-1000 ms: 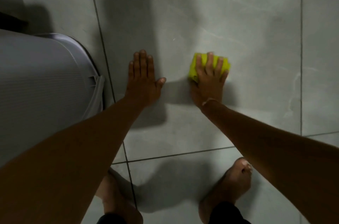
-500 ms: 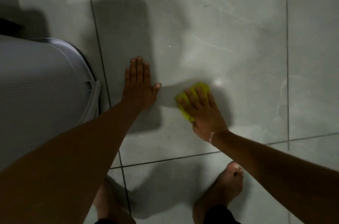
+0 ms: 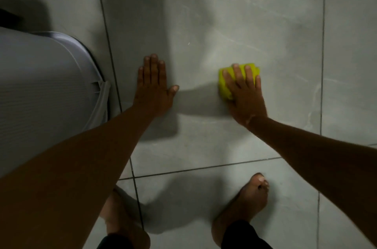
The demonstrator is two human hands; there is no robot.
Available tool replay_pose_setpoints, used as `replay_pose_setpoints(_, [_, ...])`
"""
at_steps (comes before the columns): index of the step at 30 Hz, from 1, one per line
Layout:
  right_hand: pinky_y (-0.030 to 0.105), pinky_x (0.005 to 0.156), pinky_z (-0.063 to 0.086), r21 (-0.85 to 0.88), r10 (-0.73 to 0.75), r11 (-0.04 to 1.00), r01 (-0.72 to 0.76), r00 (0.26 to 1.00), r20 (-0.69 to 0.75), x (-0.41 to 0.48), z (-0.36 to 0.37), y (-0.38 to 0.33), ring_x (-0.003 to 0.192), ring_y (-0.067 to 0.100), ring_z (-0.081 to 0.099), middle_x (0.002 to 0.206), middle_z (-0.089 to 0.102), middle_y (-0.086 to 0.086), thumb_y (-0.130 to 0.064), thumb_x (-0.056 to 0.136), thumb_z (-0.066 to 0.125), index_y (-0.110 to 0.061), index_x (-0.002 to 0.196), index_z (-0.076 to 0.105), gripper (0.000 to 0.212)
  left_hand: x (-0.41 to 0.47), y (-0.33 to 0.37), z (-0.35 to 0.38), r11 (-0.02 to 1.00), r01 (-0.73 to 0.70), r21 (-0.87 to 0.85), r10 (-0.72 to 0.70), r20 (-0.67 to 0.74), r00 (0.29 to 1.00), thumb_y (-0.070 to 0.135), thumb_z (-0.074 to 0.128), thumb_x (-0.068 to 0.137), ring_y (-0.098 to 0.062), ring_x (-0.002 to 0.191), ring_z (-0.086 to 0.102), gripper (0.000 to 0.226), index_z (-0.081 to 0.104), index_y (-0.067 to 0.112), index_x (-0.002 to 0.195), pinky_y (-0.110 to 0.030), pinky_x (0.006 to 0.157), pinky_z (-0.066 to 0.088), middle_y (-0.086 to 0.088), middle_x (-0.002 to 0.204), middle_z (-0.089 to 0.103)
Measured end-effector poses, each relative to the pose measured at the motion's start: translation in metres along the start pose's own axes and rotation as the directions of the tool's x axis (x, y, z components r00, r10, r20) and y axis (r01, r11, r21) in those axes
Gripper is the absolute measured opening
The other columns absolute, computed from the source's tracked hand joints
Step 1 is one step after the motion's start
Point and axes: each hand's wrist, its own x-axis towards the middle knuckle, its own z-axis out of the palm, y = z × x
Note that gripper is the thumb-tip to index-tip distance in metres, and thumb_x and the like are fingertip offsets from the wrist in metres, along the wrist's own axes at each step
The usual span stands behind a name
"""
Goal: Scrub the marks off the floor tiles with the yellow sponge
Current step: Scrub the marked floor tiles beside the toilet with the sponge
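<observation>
A: We see no readable writing or brand anywhere. The large glossy grey floor tiles (image 3: 255,24) have faint pale marble veining and thin dark grout lines.

B: Our right hand (image 3: 243,95) lies flat over the bright yellow, soft-looking sponge (image 3: 224,82), fingers spread across it, pressing it onto the tile. Our left hand (image 3: 153,89) rests palm-down on the same tile, fingers together, thumb out.

A: At left stands a grey ribbed plastic container (image 3: 44,85), possibly a bin; the dim light leaves that unclear. Our bare feet (image 3: 244,206) stand on nearer tiles.
</observation>
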Motion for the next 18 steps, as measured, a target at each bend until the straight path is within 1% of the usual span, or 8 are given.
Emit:
replay_pose_setpoints(2, [0.063,0.118,0.008,0.089,0.223,0.971,-0.221,0.975,-0.019,0.013,0.000,-0.037,0.150,0.045,0.008,0.164,0.016,0.012,-0.034,0.084,0.052,-0.028,0.154,0.020,0.077,0.000,-0.001,0.000,1.000,-0.001,0.013,0.001,-0.001,1.000,0.053,0.033,0.094,-0.042,0.147,-0.006,0.083,0.001,0.001,0.150,-0.051,0.119,-0.004,-0.025,0.159,-0.003])
replay_pose_setpoints(6, [0.064,0.119,0.005,0.025,-0.274,0.962,0.272,0.957,0.101,-0.053,0.025,-0.053,0.151,0.043,-0.001,0.166,0.010,0.007,-0.024,0.084,0.045,-0.034,0.155,0.012,0.079,0.002,0.000,0.000,1.000,0.002,-0.004,-0.002,-0.001,1.000,0.053,0.034,0.094,-0.040,0.147,-0.007,0.083,0.000,0.002,0.150,-0.051,0.119,-0.005,-0.024,0.159,-0.004])
replay_pose_setpoints(8, [0.060,0.121,0.005,0.017,-0.293,0.956,0.294,0.939,0.179,-0.087,0.024,-0.025,0.152,0.038,-0.002,0.166,0.010,0.001,-0.023,0.079,0.050,-0.038,0.154,0.011,0.086,0.001,-0.002,0.002,1.000,0.009,0.003,-0.009,0.000,1.000,0.053,0.033,0.094,-0.041,0.147,-0.006,0.083,0.001,0.002,0.150,-0.050,0.119,-0.005,-0.024,0.159,-0.003])
replay_pose_setpoints(11, [0.060,0.121,0.007,0.092,0.213,0.970,-0.225,0.970,0.118,-0.066,0.023,-0.017,0.151,0.041,-0.002,0.166,0.008,0.007,-0.020,0.080,0.060,-0.033,0.154,0.012,0.089,0.000,-0.003,0.003,1.000,-0.016,0.022,0.016,-0.029,0.999,0.056,0.028,0.094,-0.043,0.147,-0.002,0.083,0.004,0.000,0.150,-0.052,0.119,-0.002,-0.027,0.158,0.002])
replay_pose_setpoints(13, [0.061,0.121,0.002,0.247,0.584,0.768,-0.591,0.804,0.109,-0.029,0.016,-0.055,0.151,0.043,-0.002,0.166,0.006,0.010,-0.026,0.087,0.056,-0.030,0.155,0.011,0.081,0.000,-0.002,0.003,0.999,-0.019,0.044,0.021,-0.033,0.999,0.057,0.025,0.093,-0.045,0.146,0.001,0.083,0.007,-0.001,0.150,-0.054,0.119,0.001,-0.028,0.158,0.005])
replay_pose_setpoints(14, [0.062,0.120,-0.002,0.283,0.631,0.720,-0.634,0.767,0.115,-0.018,0.013,-0.078,0.150,0.044,-0.002,0.166,0.005,0.011,-0.028,0.090,0.051,-0.029,0.155,0.010,0.077,0.000,-0.001,0.002,0.999,-0.019,0.047,0.020,-0.028,0.999,0.057,0.025,0.093,-0.046,0.146,0.002,0.083,0.007,-0.001,0.150,-0.054,0.118,0.002,-0.029,0.157,0.006])
replay_pose_setpoints(15, [0.063,0.118,-0.005,0.278,0.587,0.760,-0.588,0.804,0.096,-0.018,0.015,-0.099,0.150,0.045,-0.003,0.166,0.005,0.012,-0.028,0.091,0.048,-0.029,0.156,0.009,0.075,0.000,-0.001,0.001,0.999,-0.016,0.042,0.016,-0.020,1.000,0.057,0.025,0.093,-0.046,0.146,0.002,0.084,0.007,-0.002,0.150,-0.055,0.118,0.001,-0.029,0.157,0.005])
replay_pose_setpoints(18, [0.061,0.120,-0.002,0.183,0.099,0.977,-0.111,0.992,0.073,-0.074,0.030,-0.117,0.151,0.040,-0.004,0.166,0.009,0.006,-0.025,0.085,0.041,-0.033,0.155,0.013,0.076,0.001,0.000,-0.002,0.999,-0.003,0.040,0.004,-0.004,1.000,0.054,0.031,0.094,-0.045,0.146,0.000,0.083,0.006,-0.002,0.149,-0.055,0.119,0.001,-0.029,0.158,0.004])
